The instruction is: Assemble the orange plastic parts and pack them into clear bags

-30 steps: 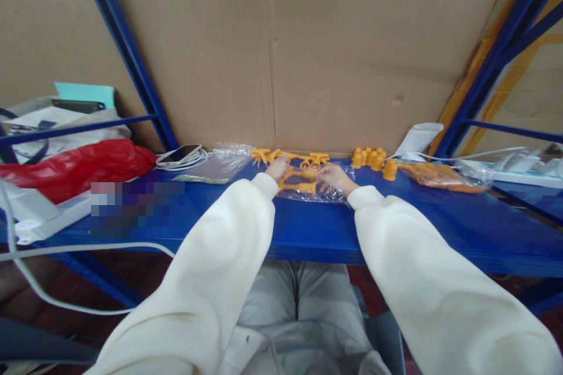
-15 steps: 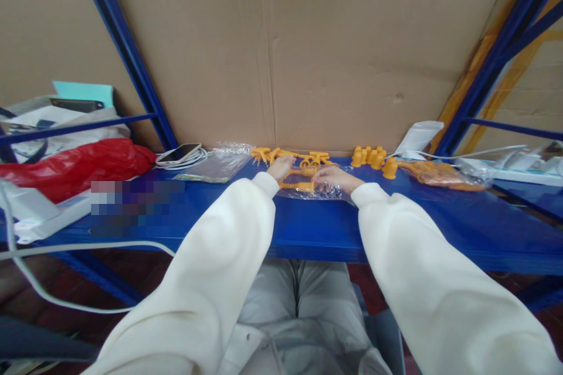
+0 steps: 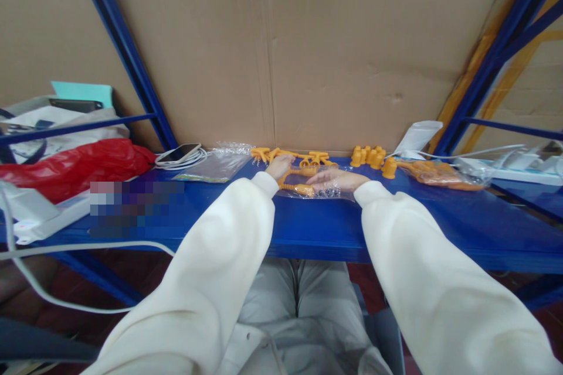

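Side by side on the blue tabletop, my hands work at a clear plastic bag (image 3: 334, 192) with yellow-orange plastic pieces (image 3: 303, 189) in or under it. My left hand (image 3: 280, 167) is at the bag's left side, fingers curled inward beside a ribbed yellow piece; what they grip is hidden. My right hand (image 3: 336, 178) lies over the bag's right part with its fingers stretched out to the left. Just behind the hands are more yellow branching parts (image 3: 317, 158), some with round openings. Another group of yellow forked pieces (image 3: 263, 155) lies behind my left hand.
Several yellow cup-shaped pieces (image 3: 369, 156) stand right of my hands, near a bag of orange parts (image 3: 442, 174). Left are a flat clear packet (image 3: 215, 165), a phone (image 3: 179, 153) with a coiled white cable, and a red bag (image 3: 79, 167). Cardboard (image 3: 334, 58) walls the back.
My right hand has gone from bent fingers to stretched ones, now flatter over the bag. The yellow piece at the bag's front has shifted slightly. My left hand has stayed nearly still.
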The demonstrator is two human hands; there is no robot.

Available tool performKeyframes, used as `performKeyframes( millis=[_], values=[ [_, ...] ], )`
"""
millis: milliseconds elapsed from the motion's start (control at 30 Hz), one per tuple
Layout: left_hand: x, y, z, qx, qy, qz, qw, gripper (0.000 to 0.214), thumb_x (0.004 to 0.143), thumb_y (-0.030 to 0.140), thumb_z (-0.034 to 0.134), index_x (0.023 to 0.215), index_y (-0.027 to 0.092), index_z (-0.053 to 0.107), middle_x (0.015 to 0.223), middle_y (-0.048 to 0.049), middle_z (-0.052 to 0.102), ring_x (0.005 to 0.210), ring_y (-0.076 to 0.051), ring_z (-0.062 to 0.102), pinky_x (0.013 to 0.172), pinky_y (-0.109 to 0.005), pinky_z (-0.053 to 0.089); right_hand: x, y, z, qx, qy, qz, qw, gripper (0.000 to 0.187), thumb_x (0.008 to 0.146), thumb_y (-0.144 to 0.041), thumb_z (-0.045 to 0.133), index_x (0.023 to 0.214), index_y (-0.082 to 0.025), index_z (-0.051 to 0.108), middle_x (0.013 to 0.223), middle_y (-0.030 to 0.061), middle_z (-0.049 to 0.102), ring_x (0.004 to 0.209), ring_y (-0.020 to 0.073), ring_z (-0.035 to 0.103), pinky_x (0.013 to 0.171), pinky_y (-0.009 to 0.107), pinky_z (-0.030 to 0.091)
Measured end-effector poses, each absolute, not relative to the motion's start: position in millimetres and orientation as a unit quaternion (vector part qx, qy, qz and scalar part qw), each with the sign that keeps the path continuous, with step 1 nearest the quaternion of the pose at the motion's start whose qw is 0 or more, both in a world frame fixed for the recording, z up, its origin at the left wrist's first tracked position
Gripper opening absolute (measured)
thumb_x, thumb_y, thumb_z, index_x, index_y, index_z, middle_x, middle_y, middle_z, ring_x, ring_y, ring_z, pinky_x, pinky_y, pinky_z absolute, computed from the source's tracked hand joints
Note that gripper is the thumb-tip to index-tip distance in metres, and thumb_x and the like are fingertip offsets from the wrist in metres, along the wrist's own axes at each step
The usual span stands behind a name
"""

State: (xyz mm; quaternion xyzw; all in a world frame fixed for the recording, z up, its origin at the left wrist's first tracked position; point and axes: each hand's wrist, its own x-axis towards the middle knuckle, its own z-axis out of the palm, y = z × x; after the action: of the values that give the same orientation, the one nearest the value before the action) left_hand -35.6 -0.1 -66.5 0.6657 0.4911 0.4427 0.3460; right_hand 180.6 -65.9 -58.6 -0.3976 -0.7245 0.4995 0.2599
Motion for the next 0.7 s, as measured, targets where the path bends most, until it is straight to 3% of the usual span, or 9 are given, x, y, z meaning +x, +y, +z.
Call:
performKeyframes(
  millis=[233,367,500,700],
  values=[
    [-34,-1,-68,0.648,0.513,0.431,0.362,0.024,0.089,0.025,0.046,0.096,0.02,0.069,0.12,-0.0084,0.072,0.123,-0.022,0.061,0.111,-0.043,0.045,182,-48,-70,-0.412,-0.749,0.454,0.251,0.018,0.07,-0.027,0.079,0.084,-0.016,0.074,0.082,0.0023,0.073,0.074,0.0142,0.064,0.085,0.032,0.052],
    [-34,-3,-66,0.682,0.517,0.407,0.319,0.029,0.091,0.023,0.043,0.1,0.018,0.07,0.123,-0.0083,0.071,0.123,-0.021,0.061,0.111,-0.041,0.045,180,-43,-78,-0.404,-0.762,0.437,0.255,0.027,0.069,-0.038,0.081,0.083,-0.016,0.075,0.084,0.0041,0.073,0.076,0.0163,0.064,0.083,0.035,0.052],
    [-33,-9,-63,0.743,0.507,0.367,0.236,0.036,0.097,0.025,0.036,0.109,0.016,0.069,0.127,-0.0099,0.07,0.125,-0.02,0.06,0.114,-0.038,0.041,175,-45,-80,-0.404,-0.766,0.415,0.278,0.035,0.063,-0.046,0.085,0.08,-0.017,0.076,0.084,0.0053,0.074,0.08,0.0196,0.065,0.081,0.035,0.053],
    [-22,-24,-62,0.821,0.508,0.221,0.136,0.048,0.103,0.03,0.026,0.135,0.015,0.059,0.146,-0.0073,0.059,0.138,-0.02,0.05,0.119,-0.033,0.032,167,-51,-76,-0.383,-0.766,0.442,0.266,0.034,0.063,-0.045,0.086,0.082,-0.018,0.078,0.087,0.0061,0.076,0.09,0.0222,0.068,0.091,0.038,0.053]
  ],
)
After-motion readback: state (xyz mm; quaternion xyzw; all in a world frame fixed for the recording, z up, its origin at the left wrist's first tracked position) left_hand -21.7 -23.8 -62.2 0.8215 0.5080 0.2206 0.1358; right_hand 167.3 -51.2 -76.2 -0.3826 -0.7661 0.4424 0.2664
